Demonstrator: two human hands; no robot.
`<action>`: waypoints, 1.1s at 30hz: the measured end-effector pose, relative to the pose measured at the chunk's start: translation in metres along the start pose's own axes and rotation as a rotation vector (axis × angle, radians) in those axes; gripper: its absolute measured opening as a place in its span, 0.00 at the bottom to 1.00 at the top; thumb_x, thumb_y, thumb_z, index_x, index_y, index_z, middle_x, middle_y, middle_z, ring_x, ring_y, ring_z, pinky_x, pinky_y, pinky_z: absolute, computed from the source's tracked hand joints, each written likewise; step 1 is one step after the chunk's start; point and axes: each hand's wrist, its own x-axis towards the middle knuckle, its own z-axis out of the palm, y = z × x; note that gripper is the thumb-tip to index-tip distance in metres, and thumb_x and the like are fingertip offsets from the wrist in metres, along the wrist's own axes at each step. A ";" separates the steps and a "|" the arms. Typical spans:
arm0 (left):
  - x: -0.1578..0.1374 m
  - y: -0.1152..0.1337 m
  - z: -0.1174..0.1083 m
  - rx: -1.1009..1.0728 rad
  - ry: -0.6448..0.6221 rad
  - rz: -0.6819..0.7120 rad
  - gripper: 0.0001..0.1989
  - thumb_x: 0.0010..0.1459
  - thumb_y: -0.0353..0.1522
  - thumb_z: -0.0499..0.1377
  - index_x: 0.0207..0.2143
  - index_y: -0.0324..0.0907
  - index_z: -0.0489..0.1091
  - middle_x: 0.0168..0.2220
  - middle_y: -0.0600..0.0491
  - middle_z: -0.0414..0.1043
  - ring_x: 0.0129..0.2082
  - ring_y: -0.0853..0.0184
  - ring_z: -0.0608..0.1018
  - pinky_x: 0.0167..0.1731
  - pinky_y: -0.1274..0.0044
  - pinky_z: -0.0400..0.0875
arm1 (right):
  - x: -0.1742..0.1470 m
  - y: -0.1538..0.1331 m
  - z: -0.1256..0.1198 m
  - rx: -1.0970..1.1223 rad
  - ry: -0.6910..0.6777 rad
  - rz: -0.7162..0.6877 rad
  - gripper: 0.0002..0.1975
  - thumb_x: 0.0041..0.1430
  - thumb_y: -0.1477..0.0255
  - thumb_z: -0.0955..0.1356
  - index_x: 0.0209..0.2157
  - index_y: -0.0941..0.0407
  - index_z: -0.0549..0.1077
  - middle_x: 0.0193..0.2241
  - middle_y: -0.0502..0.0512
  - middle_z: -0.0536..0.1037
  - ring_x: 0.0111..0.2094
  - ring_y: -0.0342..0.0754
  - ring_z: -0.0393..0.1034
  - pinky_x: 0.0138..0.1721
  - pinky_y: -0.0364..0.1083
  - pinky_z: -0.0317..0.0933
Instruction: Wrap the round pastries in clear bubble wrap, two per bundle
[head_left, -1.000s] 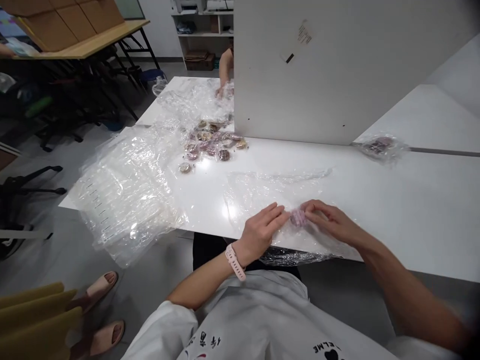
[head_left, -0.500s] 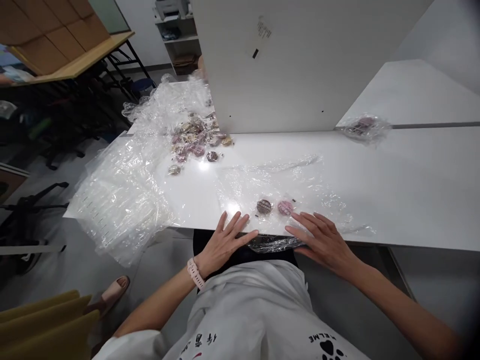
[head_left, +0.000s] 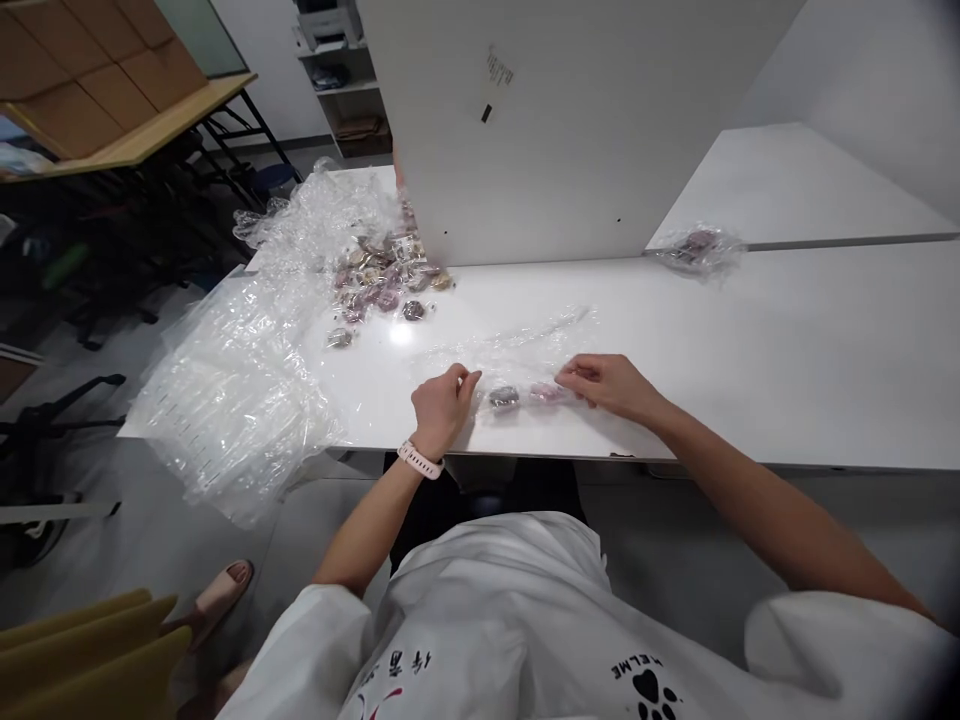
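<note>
A clear plastic bag (head_left: 517, 345) lies crumpled on the white table, its near edge raised and folded over. Under the film sit two small round pieces side by side, a dark brown one (head_left: 504, 397) and a pink one (head_left: 544, 392). At the bag's left side my left hand (head_left: 441, 408) is closed, thumb and forefinger pinching the film. My right hand (head_left: 611, 387) pinches the film just right of the pink piece, its fingers curled together.
Left on the table lie a stack of flat clear bags (head_left: 232, 390), crumpled clear plastic (head_left: 322, 215) and a heap of small wrapped round pieces (head_left: 382, 280). A white panel (head_left: 525, 150) rises behind. A filled plastic packet (head_left: 699, 250) rests at the right. Someone's sandalled foot (head_left: 223, 595) shows lower left.
Both hands have gone from spread fingers to pinches, moving up and away from the table's edge. The bag's near part, which hung over the edge, is now folded up over the two pieces.
</note>
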 end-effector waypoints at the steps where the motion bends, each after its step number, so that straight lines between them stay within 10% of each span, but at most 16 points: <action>1: 0.003 0.002 0.001 0.077 0.084 0.031 0.09 0.66 0.36 0.55 0.38 0.41 0.72 0.29 0.50 0.75 0.29 0.62 0.76 0.31 0.73 0.65 | 0.012 0.000 -0.001 -0.007 -0.032 0.033 0.19 0.58 0.52 0.68 0.30 0.55 0.74 0.19 0.47 0.72 0.19 0.42 0.65 0.25 0.44 0.57; 4: -0.003 0.012 0.005 0.107 0.210 0.280 0.13 0.65 0.31 0.54 0.51 0.40 0.68 0.49 0.41 0.74 0.49 0.55 0.75 0.47 0.65 0.69 | 0.035 0.004 0.000 -0.048 -0.135 0.093 0.21 0.57 0.50 0.68 0.29 0.55 0.73 0.18 0.47 0.70 0.18 0.43 0.64 0.25 0.44 0.57; 7: -0.015 0.024 0.013 0.076 -0.070 0.562 0.21 0.63 0.32 0.56 0.58 0.40 0.62 0.60 0.40 0.66 0.62 0.52 0.67 0.59 0.60 0.64 | 0.037 0.003 0.007 -0.208 -0.003 0.027 0.19 0.57 0.52 0.69 0.34 0.54 0.75 0.26 0.52 0.76 0.25 0.48 0.70 0.30 0.47 0.61; 10: -0.013 0.024 0.026 0.137 -0.249 0.575 0.26 0.60 0.29 0.56 0.60 0.35 0.59 0.63 0.37 0.62 0.66 0.49 0.63 0.63 0.59 0.60 | 0.026 0.003 0.015 -0.416 0.244 -0.291 0.16 0.62 0.57 0.67 0.41 0.54 0.76 0.41 0.59 0.79 0.43 0.55 0.72 0.45 0.53 0.63; 14: 0.006 0.009 0.038 0.114 -0.238 0.503 0.22 0.63 0.26 0.52 0.59 0.36 0.58 0.58 0.40 0.68 0.62 0.54 0.67 0.61 0.60 0.64 | 0.017 0.013 0.030 -0.481 0.071 -0.640 0.24 0.63 0.52 0.66 0.54 0.52 0.73 0.56 0.60 0.73 0.57 0.58 0.65 0.56 0.57 0.58; 26: 0.069 0.003 -0.018 -0.164 -0.684 0.157 0.17 0.65 0.38 0.59 0.52 0.41 0.65 0.33 0.52 0.78 0.31 0.64 0.79 0.33 0.73 0.71 | 0.050 -0.015 0.016 -0.175 -0.127 -0.149 0.21 0.66 0.53 0.60 0.38 0.52 0.76 0.33 0.51 0.79 0.32 0.47 0.71 0.33 0.46 0.61; 29: 0.076 0.007 -0.020 0.141 -0.581 0.096 0.18 0.59 0.35 0.65 0.49 0.39 0.69 0.36 0.48 0.78 0.37 0.59 0.79 0.37 0.69 0.72 | 0.059 -0.022 0.018 -0.297 -0.063 -0.056 0.17 0.60 0.54 0.67 0.38 0.52 0.75 0.34 0.52 0.78 0.32 0.48 0.71 0.32 0.47 0.60; 33: 0.034 0.019 -0.018 0.361 -0.190 0.297 0.14 0.62 0.24 0.56 0.50 0.38 0.70 0.48 0.42 0.75 0.50 0.54 0.75 0.50 0.62 0.70 | 0.049 -0.021 0.028 -0.537 0.219 -0.364 0.13 0.65 0.62 0.66 0.44 0.54 0.75 0.44 0.59 0.78 0.44 0.55 0.69 0.42 0.52 0.62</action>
